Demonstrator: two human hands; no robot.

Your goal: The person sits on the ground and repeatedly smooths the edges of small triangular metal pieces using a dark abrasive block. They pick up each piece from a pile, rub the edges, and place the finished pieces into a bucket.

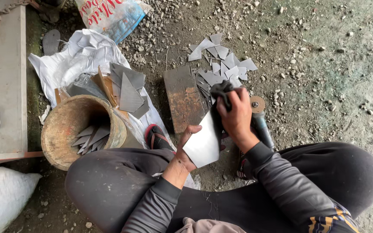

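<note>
while the tipped clay pot [72, 129] at far left holds cut pieces, i see my left hand [185, 155] pinching the metal sheet [203, 142] from below to steady it, and my right hand [237, 115] clenching a dark rag [221, 91] against its top edge, the angle grinder [259, 118] lying just behind.

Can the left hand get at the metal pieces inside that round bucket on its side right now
Probably not right away. The left hand is holding a flat metal sheet, and the raised left knee lies between it and the bucket. The bucket's mouth itself is open.
</note>
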